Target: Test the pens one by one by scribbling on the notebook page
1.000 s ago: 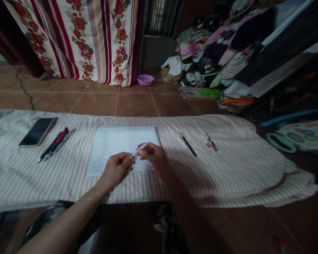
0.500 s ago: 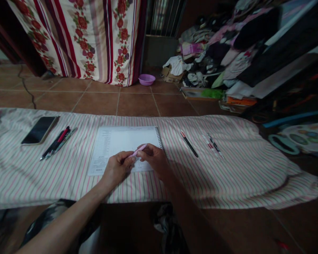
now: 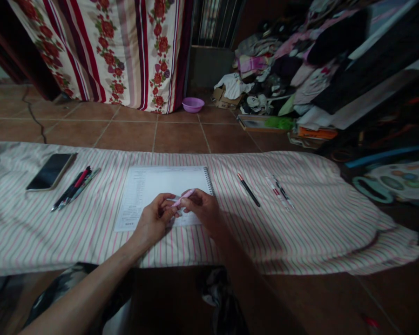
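Note:
A pink pen (image 3: 183, 197) is held aslant above a spiral-bound notebook (image 3: 132, 186), which lies open at a mostly white page with printing down its left side. My right hand (image 3: 202, 207) pinches the pen's upper part between thumb and fingers. At the pen's lower end, my left hand (image 3: 157, 216) has its thumb and fingertips around it, with the fingers a little loosened. Both hands cover the notebook's lower right part, and the pen's lower tip is partly hidden by the left fingers.
A striped cloth (image 3: 300, 232) covers the low surface. Left lie a phone (image 3: 51, 172) and a bunch of several pens (image 3: 75, 188). To the right are a black pen (image 3: 248, 190) and more slim pens (image 3: 281, 191). Beyond, a purple basin (image 3: 193, 104) sits on the tiled floor.
The fingers of my left hand have loosened and spread slightly around the pen's lower end. My right hand keeps its pinch, and the pen has barely moved.

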A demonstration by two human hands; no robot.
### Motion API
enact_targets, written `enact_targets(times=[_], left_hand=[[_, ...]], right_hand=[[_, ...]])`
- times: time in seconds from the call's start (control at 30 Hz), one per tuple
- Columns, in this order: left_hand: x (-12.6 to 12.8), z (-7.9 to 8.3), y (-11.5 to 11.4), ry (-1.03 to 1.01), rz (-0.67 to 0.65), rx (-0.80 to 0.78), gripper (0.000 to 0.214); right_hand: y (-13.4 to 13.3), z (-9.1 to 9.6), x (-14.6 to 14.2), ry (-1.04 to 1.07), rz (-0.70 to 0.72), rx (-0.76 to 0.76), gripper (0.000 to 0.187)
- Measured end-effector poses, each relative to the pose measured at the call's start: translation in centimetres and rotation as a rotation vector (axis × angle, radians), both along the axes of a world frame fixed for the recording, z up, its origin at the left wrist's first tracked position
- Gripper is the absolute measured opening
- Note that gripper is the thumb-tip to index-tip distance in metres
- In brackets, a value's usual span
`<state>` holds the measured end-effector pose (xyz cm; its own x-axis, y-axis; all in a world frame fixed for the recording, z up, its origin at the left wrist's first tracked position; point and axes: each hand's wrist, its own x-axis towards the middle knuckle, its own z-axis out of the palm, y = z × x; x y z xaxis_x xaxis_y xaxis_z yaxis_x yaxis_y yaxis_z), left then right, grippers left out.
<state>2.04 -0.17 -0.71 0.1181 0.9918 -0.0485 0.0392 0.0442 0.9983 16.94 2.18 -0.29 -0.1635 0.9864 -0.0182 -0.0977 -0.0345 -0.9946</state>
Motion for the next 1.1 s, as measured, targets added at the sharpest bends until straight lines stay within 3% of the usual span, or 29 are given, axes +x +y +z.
enact_targets(times=[0.27, 0.53, 0.63, 0.77, 0.9, 1.1], left_hand=[[0.0, 0.2, -0.1, -0.010, 0.071, -0.054, 0.030], [-0.4, -0.1, -0.3, 0.325, 0.050, 0.179, 0.023], [-0.4, -0.4, -0.4, 0.373, 0.053, 0.219, 0.022], [-0.3, -0.4, -0.4, 0.364, 0.070, 0.205, 0.023], [-0.3, -0.3, -0.4, 0.292, 0.103, 0.171, 0.024], [-0.2, 0.3, -0.2, 0.185, 0.190, 0.085, 0.026]], right_hand=[[-0.1, -0.5, -0.5, -0.012, -0.026, 0.029, 0.016], [-0.7, -0.5, -1.5, -0.289, -0.220, 0.079, 0.021], [-0.8, -0.8, -1.9, -0.304, -0.249, 0.038, 0.024], [-0.8, -1.3, -2.2, -0.176, -0.211, -0.032, 0.027], [-0.8, -1.5, -2.4, -0.194, -0.169, -0.054, 0.028], [-1.1, -0.4, -2.3, -0.108, -0.081, -0.082, 0.024]])
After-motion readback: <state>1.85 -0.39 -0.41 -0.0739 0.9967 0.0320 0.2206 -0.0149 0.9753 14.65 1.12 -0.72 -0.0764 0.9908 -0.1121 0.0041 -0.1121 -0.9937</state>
